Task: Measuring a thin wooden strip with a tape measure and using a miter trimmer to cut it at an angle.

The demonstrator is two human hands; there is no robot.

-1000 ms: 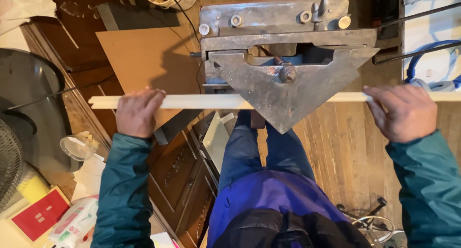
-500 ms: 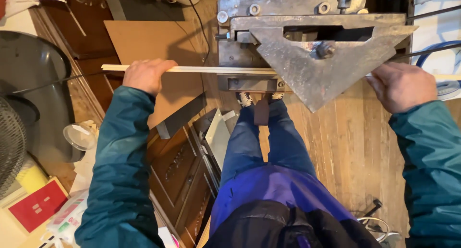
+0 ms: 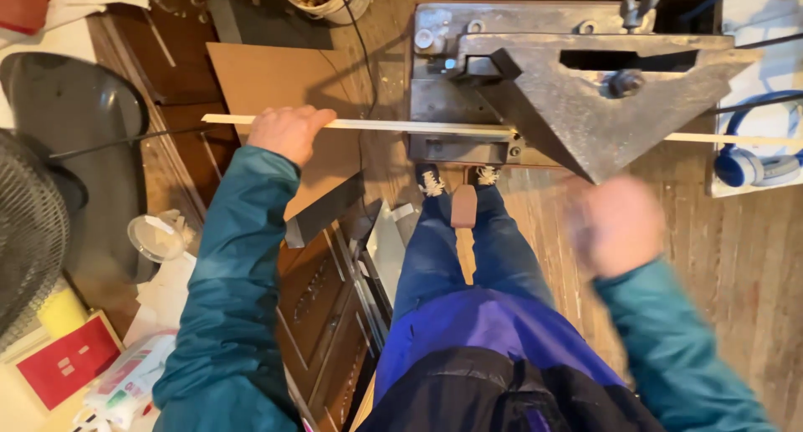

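- Wood strip [image 3: 401,126], pale and thin, is lying level across the view, long axis running left to right, passing under the grey steel cutter [image 3: 577,89].
- Left hand [image 3: 288,132] is wrapping over the strip near its left end, fingers closed on it, knuckles up.
- Right hand [image 3: 615,227] is hanging off the strip, below it and nearer the body; it's motion-blurred, so can't tell how wide it's spread, and it looks empty.
- Strip's right end is sticking out past the cutter's triangular blade toward the blue headphones [image 3: 749,152]; nothing is gripping that side.
- Key relation: the free right stretch of strip is sitting up and slightly right of the right hand; only the left hand is on the wood.
- Feet are standing by a wooden pedal [image 3: 462,206] just under the cutter.
- Cardboard sheet [image 3: 280,89] is lying beneath the strip's left half.
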